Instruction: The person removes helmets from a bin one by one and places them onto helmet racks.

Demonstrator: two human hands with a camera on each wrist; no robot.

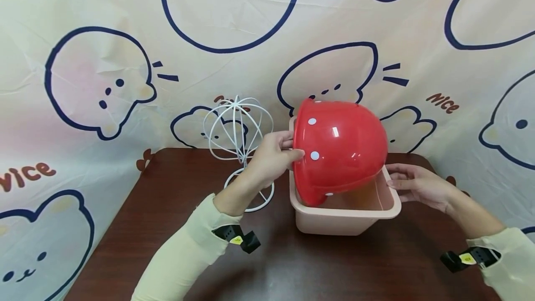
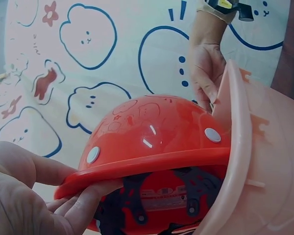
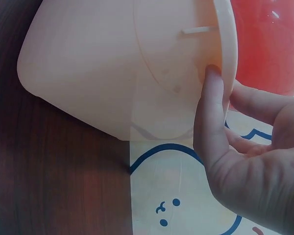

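Left hand: the left hand (image 1: 273, 154) pinches the brim, thumb on the outer face and fingers tucked under, closed only as far as the edge's thickness.
Right hand: the right hand (image 1: 418, 185) holds the rim on the bin's right side, thumb and fingers closed about it.
Helmet: the red helmet (image 1: 342, 143) lies on its side in the bin's mouth, opening to the left, crown to the right, lower brim inside; dark straps (image 2: 133, 196) show within.
Bin: the pink bin (image 1: 347, 215) stands on the counter (image 1: 138, 208), mouth up; whether its base sits flat is hard to tell.
Wire stand: the white wire stand (image 1: 236, 106) is upright, left of the bin, behind the left forearm.
Step in hand: seemingly passing the helmet through the mouth; in or out, I cannot tell.
Next move: probably calls for a steady bin and turning the crown past the rim.
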